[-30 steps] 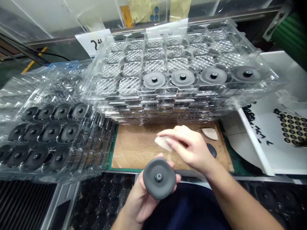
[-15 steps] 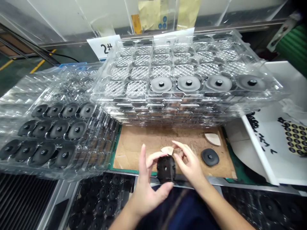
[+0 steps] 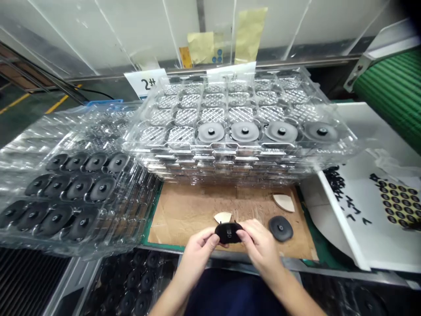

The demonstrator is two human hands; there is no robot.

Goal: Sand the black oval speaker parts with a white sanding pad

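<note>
Left hand (image 3: 197,252), right hand (image 3: 259,248) pinching one black disc (image 3: 227,232); second disc (image 3: 280,228) on cardboard (image 3: 184,224), two pale wedges (image 3: 222,217).

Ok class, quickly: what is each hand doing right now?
Left hand: closed, holding the black disc by its edge.
Right hand: closed, holding the same disc from the other side.

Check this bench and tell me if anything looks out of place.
Apart from the disc held by the left hand and right hand, one black disc lies loose on the cardboard sheet, outside the clear plastic trays, beside two cream wedge-shaped pieces.
</note>
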